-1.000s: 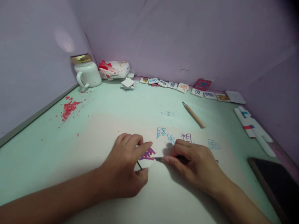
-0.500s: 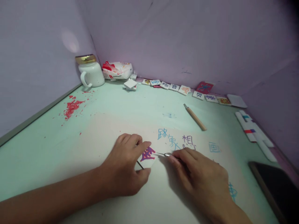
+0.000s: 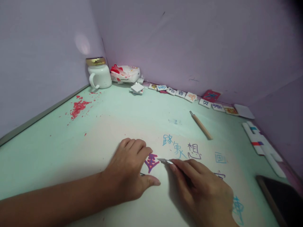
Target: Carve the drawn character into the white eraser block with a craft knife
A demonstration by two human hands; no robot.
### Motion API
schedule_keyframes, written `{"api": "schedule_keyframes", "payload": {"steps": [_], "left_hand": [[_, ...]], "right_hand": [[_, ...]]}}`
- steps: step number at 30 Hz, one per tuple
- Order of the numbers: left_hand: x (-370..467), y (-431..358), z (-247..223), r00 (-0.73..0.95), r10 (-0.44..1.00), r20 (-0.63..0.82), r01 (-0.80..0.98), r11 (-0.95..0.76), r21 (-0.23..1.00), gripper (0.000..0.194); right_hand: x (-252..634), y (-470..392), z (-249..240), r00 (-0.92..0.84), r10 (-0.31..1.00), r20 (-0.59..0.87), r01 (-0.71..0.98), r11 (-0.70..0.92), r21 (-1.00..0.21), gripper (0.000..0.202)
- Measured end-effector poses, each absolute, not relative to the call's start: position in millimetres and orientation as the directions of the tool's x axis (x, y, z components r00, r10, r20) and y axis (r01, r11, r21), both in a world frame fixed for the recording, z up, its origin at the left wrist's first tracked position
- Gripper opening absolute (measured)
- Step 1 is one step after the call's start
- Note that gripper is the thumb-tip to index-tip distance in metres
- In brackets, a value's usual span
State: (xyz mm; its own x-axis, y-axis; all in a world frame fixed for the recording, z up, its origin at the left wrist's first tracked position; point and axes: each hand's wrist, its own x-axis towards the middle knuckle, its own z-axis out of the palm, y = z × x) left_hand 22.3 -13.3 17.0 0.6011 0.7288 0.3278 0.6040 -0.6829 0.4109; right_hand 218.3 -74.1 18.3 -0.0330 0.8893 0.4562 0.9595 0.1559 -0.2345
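A small white tile with a purple and red character (image 3: 151, 162) lies on the pale sheet (image 3: 106, 151). My left hand (image 3: 133, 171) is at its left side, fingers curled over the upper left edge and thumb stretched out below. A thin dark line shows between its finger and thumb. In my right hand (image 3: 201, 189) is a carving knife (image 3: 165, 161), pinched near its metal collar. The blade points left, its tip close to the tile's right side; whether it touches I cannot tell.
Written characters (image 3: 194, 151) mark the sheet. A wooden-handled tool (image 3: 201, 126) lies behind. Lettered tiles (image 3: 180, 93), a bag (image 3: 125, 74) and a lidded mug (image 3: 99, 76) line the wall. Red shavings (image 3: 79, 108) are at left, white markers (image 3: 262, 145) and a dark phone (image 3: 279, 198) at right.
The tile has turned, so its character points a different way. My left thumb has spread away from it. The knife's blade now shows its broad side. The whole view has shifted slightly.
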Motion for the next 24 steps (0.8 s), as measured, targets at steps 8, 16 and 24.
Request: {"api": "schedule_keyframes", "payload": {"steps": [8,16,24], "left_hand": [[22,-13,15,0.595,0.743,0.306,0.604,-0.664,0.44,0.047],[23,-14,17,0.602,0.75,0.275,0.605,-0.653,0.456,0.047],[24,-15,17,0.604,0.752,0.264,0.598,-0.647,0.473,0.043]], "right_hand": [[216,-73,15,0.029,0.901,0.433,0.933,0.13,-0.334,0.032],[213,-73,13,0.015,0.904,0.427,0.935,0.138,-0.326,0.031],[219,-72,8,-0.026,0.877,0.481,0.934,0.192,-0.301,0.022]]}}
